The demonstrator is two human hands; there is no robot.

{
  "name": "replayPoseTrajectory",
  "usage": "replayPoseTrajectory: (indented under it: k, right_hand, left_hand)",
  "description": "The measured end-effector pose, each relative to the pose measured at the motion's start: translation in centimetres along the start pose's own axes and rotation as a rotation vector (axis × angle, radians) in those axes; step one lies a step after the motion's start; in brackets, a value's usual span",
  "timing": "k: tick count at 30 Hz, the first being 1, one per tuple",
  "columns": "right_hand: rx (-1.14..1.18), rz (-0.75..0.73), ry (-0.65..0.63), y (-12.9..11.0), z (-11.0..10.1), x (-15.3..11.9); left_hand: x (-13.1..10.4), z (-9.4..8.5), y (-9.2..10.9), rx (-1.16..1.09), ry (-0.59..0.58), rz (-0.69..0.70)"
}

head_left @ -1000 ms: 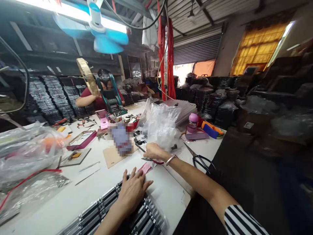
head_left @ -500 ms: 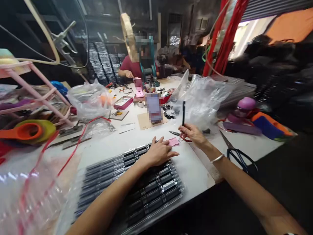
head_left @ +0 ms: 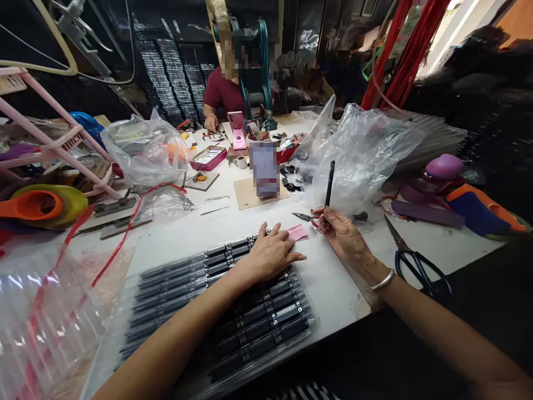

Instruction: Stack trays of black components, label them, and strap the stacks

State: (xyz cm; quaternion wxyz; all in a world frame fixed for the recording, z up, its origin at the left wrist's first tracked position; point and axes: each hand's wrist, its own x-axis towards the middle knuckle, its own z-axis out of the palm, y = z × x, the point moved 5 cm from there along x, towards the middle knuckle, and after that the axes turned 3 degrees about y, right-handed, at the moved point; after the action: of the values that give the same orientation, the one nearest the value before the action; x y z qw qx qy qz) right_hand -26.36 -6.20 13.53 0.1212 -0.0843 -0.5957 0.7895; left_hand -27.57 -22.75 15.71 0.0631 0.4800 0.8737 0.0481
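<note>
My left hand [head_left: 270, 256] lies flat with fingers spread on a row of clear plastic tubes [head_left: 170, 294] filled with black chip-like parts with metal pins. Its fingertips reach the edge of a small pink paper note [head_left: 297, 232] with writing on it. My right hand [head_left: 343, 236], a silver bangle at its wrist, is closed around a black pen [head_left: 330, 183] held nearly upright, to the right of the note. Close by the right fingers lie pliers [head_left: 306, 216] with red handles, partly hidden by the hand. The palm hides the pen's lower end.
Large scissors [head_left: 410, 255] lie at the right table edge. Behind my right hand is a crumpled clear plastic bag [head_left: 362, 150]. A phone with a blurred screen [head_left: 265, 169] stands on cardboard mid-table. Across the table sits another person [head_left: 219, 91]. A pink rack [head_left: 54, 147] stands at left.
The view has shifted slightly. My right hand and the pen have moved a little away from the note, showing more of it. My left hand stays flat. The other person's hand has lowered toward the table.
</note>
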Motion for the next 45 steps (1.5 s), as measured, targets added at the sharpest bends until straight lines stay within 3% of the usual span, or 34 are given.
replayPoseTrajectory:
  k: [6,10,14,25,28,45]
  right_hand:
    - [-0.187,0.018,-0.105,0.7,1.4,-0.6]
    - [-0.489,-0.13,-0.207,1.2,2.2,-1.4]
    - [-0.622,-0.248,-0.149,1.3,2.6,-1.1]
    - [-0.624,-0.422,-0.116,1.2,2.7,-0.7]
    - [-0.664,-0.381,-0.182,1.5,3.0,-0.6]
    - [-0.693,-0.306,-0.243,2.0,3.3,-0.5]
  left_hand:
    - [-0.1,0.3,0.0,0.006,0.003,-0.002]
    - [-0.1,0.7,-0.2,0.005,0.012,-0.005]
    - [-0.2,0.9,-0.3,0.012,0.017,-0.009]
    - [-0.3,0.6,-0.2,0.03,-0.058,-0.027]
    - [-0.3,0.6,-0.2,0.031,-0.062,-0.023]
    - [-0.2,1.0,-0.3,0.039,-0.037,-0.006]
